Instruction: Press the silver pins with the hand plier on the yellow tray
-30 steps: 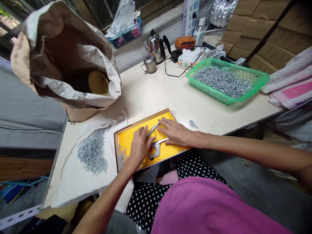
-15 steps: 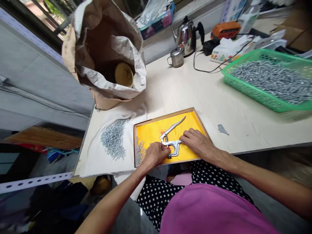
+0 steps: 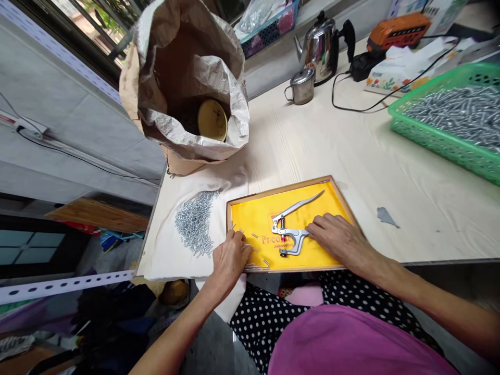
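A pair of silver hand pliers with a spring and a small red part lies over the yellow floor of a shallow wooden-rimmed tray. My right hand is closed round the end of its lower handle, while the upper handle stands spread apart. At the tray's left end my left hand reaches down among small metal pins, thumb apart from the bent fingers. The hand hides part of these pins. Left of the tray, a heap of similar pins rests on a white cloth.
A large paper sack with a round tin inside stands behind the tray. At right is a green basket full of metal pieces. A lidded cup, a kettle and a black cable are at the back.
My left hand has left the head of the pliers and moved left to the pins, which lie more scattered now. My right hand keeps the handle. The view has shifted.
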`<control>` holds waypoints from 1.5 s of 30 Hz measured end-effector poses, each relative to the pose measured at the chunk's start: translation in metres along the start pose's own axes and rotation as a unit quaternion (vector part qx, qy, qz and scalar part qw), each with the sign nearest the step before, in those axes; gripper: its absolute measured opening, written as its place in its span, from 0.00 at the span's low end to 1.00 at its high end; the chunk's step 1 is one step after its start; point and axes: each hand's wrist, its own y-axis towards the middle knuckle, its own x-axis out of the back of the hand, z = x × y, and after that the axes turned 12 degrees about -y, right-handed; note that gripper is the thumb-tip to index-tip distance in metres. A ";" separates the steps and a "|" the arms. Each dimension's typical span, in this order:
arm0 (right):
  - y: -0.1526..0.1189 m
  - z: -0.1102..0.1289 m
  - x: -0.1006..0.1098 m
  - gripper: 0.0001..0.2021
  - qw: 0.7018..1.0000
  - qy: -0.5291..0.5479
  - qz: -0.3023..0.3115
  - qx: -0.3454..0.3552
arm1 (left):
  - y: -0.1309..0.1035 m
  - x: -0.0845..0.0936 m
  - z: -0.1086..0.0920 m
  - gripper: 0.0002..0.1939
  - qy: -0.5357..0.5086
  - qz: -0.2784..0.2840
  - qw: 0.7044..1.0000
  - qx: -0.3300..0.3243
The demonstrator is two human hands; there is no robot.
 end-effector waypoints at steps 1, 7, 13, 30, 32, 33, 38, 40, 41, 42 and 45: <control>0.000 0.000 0.000 0.06 1.000 0.002 0.001 -0.002 | 0.001 0.001 0.002 0.14 0.007 -0.005 1.000 -0.012; -0.001 0.001 -0.005 0.06 1.000 -0.004 -0.010 -0.006 | 0.058 0.022 0.028 0.16 0.012 -0.162 0.987 -0.010; -0.003 0.002 -0.013 0.06 1.000 -0.015 -0.012 -0.010 | 0.138 0.038 0.069 0.17 0.038 -0.179 0.981 0.061; 0.003 0.002 0.000 0.07 1.000 -0.003 0.008 -0.025 | 0.189 0.035 0.084 0.14 -0.029 -0.141 0.986 0.086; 0.002 0.002 -0.001 0.07 1.000 -0.005 -0.006 -0.026 | 0.189 0.036 0.085 0.11 -0.066 -0.141 0.985 0.076; 0.002 0.002 -0.002 0.08 1.000 -0.007 -0.013 -0.026 | 0.188 0.036 0.087 0.10 -0.083 -0.143 0.984 0.072; 0.004 0.002 -0.001 0.07 0.999 -0.010 -0.030 -0.013 | 0.180 0.035 0.095 0.04 -0.147 -0.169 0.973 0.063; 0.005 0.002 -0.002 0.07 0.999 -0.013 -0.033 -0.011 | 0.176 0.035 0.098 0.03 -0.186 -0.178 0.964 0.060; 0.005 0.002 -0.002 0.07 0.999 -0.015 -0.033 -0.011 | 0.173 0.035 0.099 0.03 -0.209 -0.181 0.959 0.061; 0.005 0.002 -0.003 0.07 0.999 -0.018 -0.032 -0.012 | 0.169 0.035 0.099 0.03 -0.234 -0.182 0.953 0.064; 0.003 0.001 -0.003 0.07 0.999 -0.021 -0.021 -0.018 | 0.151 0.037 0.092 0.03 -0.311 -0.177 0.931 0.070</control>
